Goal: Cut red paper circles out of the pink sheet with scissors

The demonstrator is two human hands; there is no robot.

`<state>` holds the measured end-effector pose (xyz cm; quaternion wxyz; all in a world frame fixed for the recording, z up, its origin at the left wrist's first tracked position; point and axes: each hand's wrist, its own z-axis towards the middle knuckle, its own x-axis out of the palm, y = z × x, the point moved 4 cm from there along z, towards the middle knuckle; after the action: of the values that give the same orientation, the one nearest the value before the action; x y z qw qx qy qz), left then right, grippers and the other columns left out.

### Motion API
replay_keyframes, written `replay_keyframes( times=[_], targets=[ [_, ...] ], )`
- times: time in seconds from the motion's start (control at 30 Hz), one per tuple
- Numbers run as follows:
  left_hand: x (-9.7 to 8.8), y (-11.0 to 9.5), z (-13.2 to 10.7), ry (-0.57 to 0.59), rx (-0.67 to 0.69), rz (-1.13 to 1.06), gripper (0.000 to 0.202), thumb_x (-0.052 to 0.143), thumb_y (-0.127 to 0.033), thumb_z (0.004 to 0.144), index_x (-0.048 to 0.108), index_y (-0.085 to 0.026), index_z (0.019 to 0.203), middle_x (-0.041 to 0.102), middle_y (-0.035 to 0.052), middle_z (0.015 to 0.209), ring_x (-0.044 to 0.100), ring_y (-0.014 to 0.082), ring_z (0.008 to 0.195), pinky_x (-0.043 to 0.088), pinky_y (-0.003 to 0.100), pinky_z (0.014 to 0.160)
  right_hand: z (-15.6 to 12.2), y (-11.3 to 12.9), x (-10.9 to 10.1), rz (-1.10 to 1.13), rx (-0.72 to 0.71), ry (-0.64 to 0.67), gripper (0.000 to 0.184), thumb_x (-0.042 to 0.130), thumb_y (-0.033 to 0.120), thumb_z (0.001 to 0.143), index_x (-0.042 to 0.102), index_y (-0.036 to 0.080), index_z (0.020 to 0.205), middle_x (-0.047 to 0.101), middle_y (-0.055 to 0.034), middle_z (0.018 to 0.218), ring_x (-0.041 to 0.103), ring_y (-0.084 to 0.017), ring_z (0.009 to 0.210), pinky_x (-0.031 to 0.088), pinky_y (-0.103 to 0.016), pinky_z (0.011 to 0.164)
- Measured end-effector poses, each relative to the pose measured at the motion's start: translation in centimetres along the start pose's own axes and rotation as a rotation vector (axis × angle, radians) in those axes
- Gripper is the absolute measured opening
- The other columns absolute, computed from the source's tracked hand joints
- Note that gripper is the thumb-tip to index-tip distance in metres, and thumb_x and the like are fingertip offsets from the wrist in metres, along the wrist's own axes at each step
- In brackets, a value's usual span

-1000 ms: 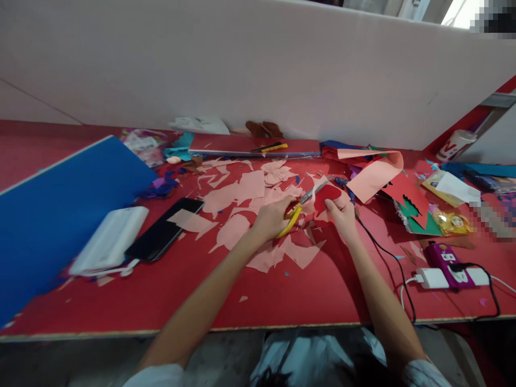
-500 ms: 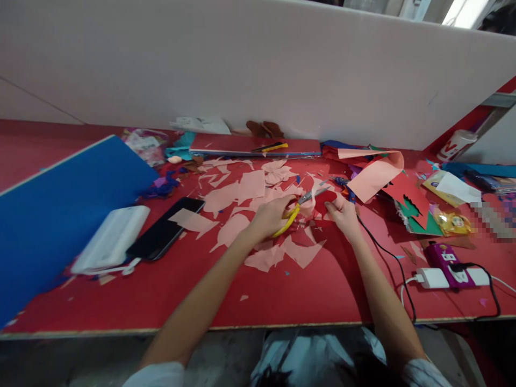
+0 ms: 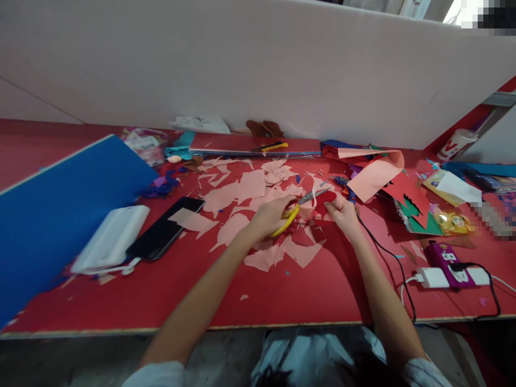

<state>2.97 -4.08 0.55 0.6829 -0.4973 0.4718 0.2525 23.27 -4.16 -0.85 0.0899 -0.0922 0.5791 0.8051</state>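
Observation:
My left hand [image 3: 271, 216] is closed around the yellow handles of a pair of scissors [image 3: 291, 219]. The blades point right and away from me, up to a small red piece of sheet [image 3: 323, 204], felt or paper. My right hand [image 3: 342, 212] pinches that red piece between thumb and fingers. A thin pale strip [image 3: 315, 197] curls beside the blades. Under and around both hands lie many pink cut scraps [image 3: 252, 185] on the red table [image 3: 290, 301].
To the left are a black phone [image 3: 167, 228], a white packet [image 3: 113, 236] and a blue board [image 3: 68, 215]. A curled pink sheet [image 3: 374, 174], a glue gun [image 3: 345, 185] with its cable, and a purple plug adapter [image 3: 448, 263] are on the right. A cutter knife [image 3: 274, 146] lies behind.
The pale strip beside the blades has shifted slightly, and the blades look a little closer together. Both hands stay in nearly the same place.

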Motion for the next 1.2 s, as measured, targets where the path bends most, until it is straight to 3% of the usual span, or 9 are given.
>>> replay_keyframes(
  times=[0.23, 0.5, 0.83, 1.07, 1.2],
  targets=[
    [0.5, 1.0, 0.4, 0.011, 0.088, -0.078, 0.048, 0.047, -0.032, 0.083, 0.043, -0.023, 0.13, 0.052, 0.0108, 0.135, 0.052, 0.0261, 0.119, 0.043, 0.038, 0.094, 0.0, -0.1, 0.4, 0.04, -0.036, 0.077, 0.028, 0.054, 0.028, 0.079, 0.067, 0.017, 0.102, 0.072, -0.0048, 0.098, 0.065, -0.022, 0.097, 0.049, -0.035, 0.09],
    [0.7, 1.4, 0.3, 0.005, 0.16, -0.149, 0.046, 0.046, -0.028, 0.083, 0.044, -0.024, 0.129, 0.05, 0.0097, 0.137, 0.05, 0.0239, 0.122, 0.04, 0.037, 0.099, 0.0, -0.9, 0.5, -0.02, -0.017, 0.096, 0.028, 0.056, 0.031, 0.079, 0.068, 0.019, 0.102, 0.072, -0.0027, 0.087, 0.062, -0.025, 0.104, 0.048, -0.038, 0.092],
    [0.8, 1.3, 0.4, 0.01, 0.127, -0.178, 0.045, 0.047, -0.029, 0.083, 0.045, -0.023, 0.127, 0.054, 0.0108, 0.132, 0.054, 0.0246, 0.117, 0.042, 0.037, 0.095, 0.0, -0.8, 0.8, 0.125, -0.011, 0.111, 0.029, 0.056, 0.029, 0.079, 0.067, 0.018, 0.103, 0.071, -0.0045, 0.102, 0.064, -0.024, 0.102, 0.046, -0.039, 0.096],
    [0.7, 0.4, 0.3, 0.025, 0.05, -0.162, 0.052, 0.053, -0.036, 0.078, 0.044, -0.021, 0.128, 0.057, 0.0125, 0.127, 0.057, 0.028, 0.111, 0.046, 0.039, 0.09, -0.1, -1.0, 0.8, 0.072, 0.021, 0.082, 0.031, 0.057, 0.031, 0.078, 0.066, 0.019, 0.105, 0.072, -0.003, 0.094, 0.064, -0.024, 0.099, 0.048, -0.038, 0.092],
    [0.6, 0.3, 0.3, 0.002, 0.064, -0.162, 0.047, 0.049, -0.033, 0.081, 0.045, -0.021, 0.126, 0.057, 0.0123, 0.127, 0.057, 0.0276, 0.112, 0.045, 0.038, 0.091, -0.2, -0.9, 1.0, 0.102, 0.043, 0.083, 0.031, 0.056, 0.031, 0.079, 0.066, 0.019, 0.105, 0.072, -0.0032, 0.094, 0.065, -0.022, 0.096, 0.05, -0.037, 0.089]
  ],
)
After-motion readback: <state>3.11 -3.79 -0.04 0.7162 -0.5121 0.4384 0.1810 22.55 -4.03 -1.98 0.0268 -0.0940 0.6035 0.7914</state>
